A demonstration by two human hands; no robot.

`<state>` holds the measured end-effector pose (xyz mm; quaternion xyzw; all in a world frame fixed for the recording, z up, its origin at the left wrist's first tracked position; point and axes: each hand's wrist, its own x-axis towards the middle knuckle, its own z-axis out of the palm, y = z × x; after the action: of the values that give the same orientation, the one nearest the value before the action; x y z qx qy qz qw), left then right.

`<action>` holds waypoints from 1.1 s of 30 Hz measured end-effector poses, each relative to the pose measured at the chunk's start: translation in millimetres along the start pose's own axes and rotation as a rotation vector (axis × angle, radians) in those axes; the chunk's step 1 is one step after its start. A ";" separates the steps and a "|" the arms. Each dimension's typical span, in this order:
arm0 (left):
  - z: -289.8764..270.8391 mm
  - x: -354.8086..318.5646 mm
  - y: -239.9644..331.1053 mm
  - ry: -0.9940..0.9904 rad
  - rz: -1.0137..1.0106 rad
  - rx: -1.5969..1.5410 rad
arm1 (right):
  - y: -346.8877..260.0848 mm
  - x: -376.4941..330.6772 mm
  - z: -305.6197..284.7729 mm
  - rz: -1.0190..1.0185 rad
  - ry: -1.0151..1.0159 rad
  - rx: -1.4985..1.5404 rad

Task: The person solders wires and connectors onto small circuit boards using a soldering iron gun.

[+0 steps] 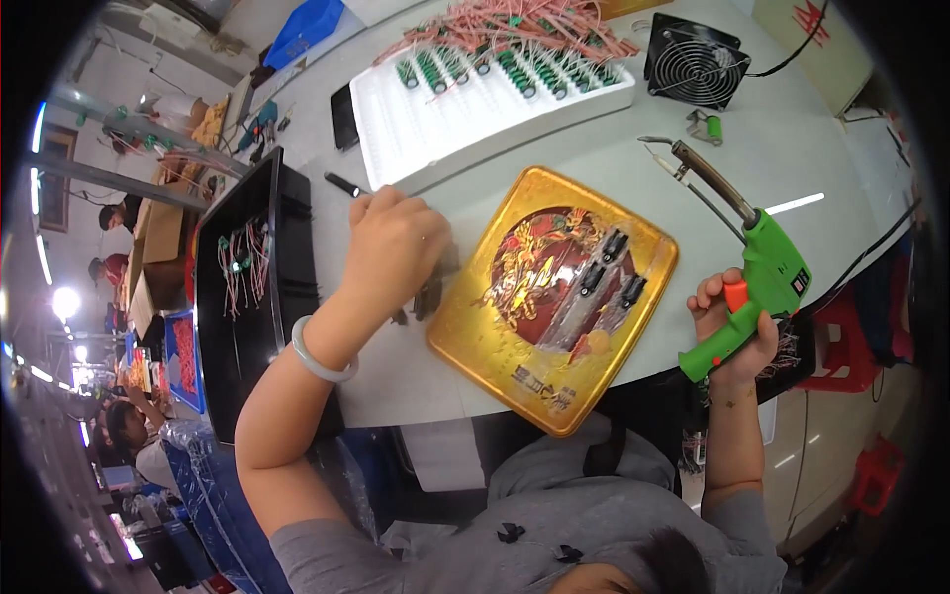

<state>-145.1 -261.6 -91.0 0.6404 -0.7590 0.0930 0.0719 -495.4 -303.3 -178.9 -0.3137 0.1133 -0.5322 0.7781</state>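
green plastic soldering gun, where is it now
In the head view, the green plastic soldering gun is at right, in the person's right hand, right of the gold rectangular tin.

Fingertips of left hand (pixel 398 246) hidden from us; whether they hold anything, we cannot tell. Dark bits (pixel 427 296) beside it too blurred for us to name. Green soldering gun (pixel 776 259) hides part of right hand (pixel 746 358) from us. Pink wires (pixel 515 25) cut off by upper edge of our view.
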 end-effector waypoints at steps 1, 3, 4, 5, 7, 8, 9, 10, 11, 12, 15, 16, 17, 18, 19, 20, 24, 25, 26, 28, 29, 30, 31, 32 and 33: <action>0.7 7.8 -4.3 0.006 -0.035 0.030 | 0.1 2.3 -7.3 0.003 -0.006 0.012; -0.2 28.1 -22.1 0.043 -0.053 0.078 | 2.4 0.7 -16.8 -0.031 0.045 0.059; 3.2 37.6 -35.9 0.065 -0.128 0.087 | 3.9 -0.2 -19.0 -0.046 0.106 0.104; 7.9 45.1 -49.6 0.087 -0.204 0.096 | 3.6 0.5 -19.2 -0.053 0.090 0.119; 20.8 56.7 -77.8 0.122 -0.270 0.119 | 2.9 0.7 -17.9 0.011 0.054 0.140; 32.6 66.9 -90.5 0.154 -0.328 0.110 | 4.3 -0.4 -18.9 -0.001 0.108 0.128; 42.4 77.5 -100.1 0.171 -0.319 0.122 | 3.4 -0.2 -17.7 -0.019 0.095 0.135; 53.8 87.0 -109.3 0.177 -0.387 0.118 | 3.0 0.4 -15.1 -0.003 0.117 0.107; 61.3 97.0 -117.2 0.185 -0.458 0.115 | 2.2 2.2 -12.3 0.014 0.136 0.081; 67.9 107.4 -126.2 0.197 -0.519 0.078 | 1.8 4.7 -9.4 0.026 0.133 0.087; 83.4 144.5 -128.5 0.360 -0.565 0.039 | -0.7 7.3 -9.4 0.065 0.140 0.113; 84.4 154.4 -127.9 0.393 -0.585 0.046 | -2.2 8.6 -7.9 0.077 0.134 0.121; 87.9 164.6 -129.1 0.397 -0.581 0.049 | -2.8 9.0 -7.9 0.072 0.132 0.123; 92.3 174.1 -131.0 0.488 -0.567 0.112 | -2.4 8.9 -8.2 0.077 0.133 0.149; 94.4 184.2 -128.5 0.577 -0.547 0.169 | -1.8 8.1 -9.4 0.080 0.140 0.172; 95.6 191.4 -127.7 0.537 -0.506 0.155 | 0.7 6.2 -14.6 0.065 0.173 0.183; 82.1 205.0 -144.9 0.365 -0.495 0.178 | 0.8 7.1 -16.4 0.058 0.200 0.204; 77.6 200.1 -159.4 0.359 -0.500 0.186 | 1.2 7.5 -16.3 0.073 0.190 0.208; 74.7 195.0 -174.8 0.395 -0.501 0.024 | 1.1 7.8 -16.1 0.084 0.182 0.212; 74.0 186.7 -186.2 0.482 -0.406 -0.245 | -2.6 9.0 -15.8 0.102 0.157 0.197; 74.3 182.8 -184.1 0.477 -0.407 -0.242 | -3.7 10.1 -16.1 0.114 0.131 0.176; 73.7 177.2 -182.0 0.517 -0.332 -0.242 | -3.7 11.6 -16.0 0.117 0.133 0.179; 72.3 173.5 -176.0 0.556 -0.257 -0.246 | -3.9 11.4 -15.3 0.116 0.142 0.176; 72.4 172.2 -172.2 0.551 -0.257 -0.249 | -3.9 11.3 -15.1 0.114 0.152 0.172; 72.8 171.5 -168.7 0.648 -0.259 -0.289 | -3.0 11.2 -16.0 0.115 0.158 0.171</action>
<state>-7.2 -470.4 -114.3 0.6516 -0.6150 0.1731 0.4089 -501.2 -320.0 -187.7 -0.1965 0.1461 -0.5175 0.8199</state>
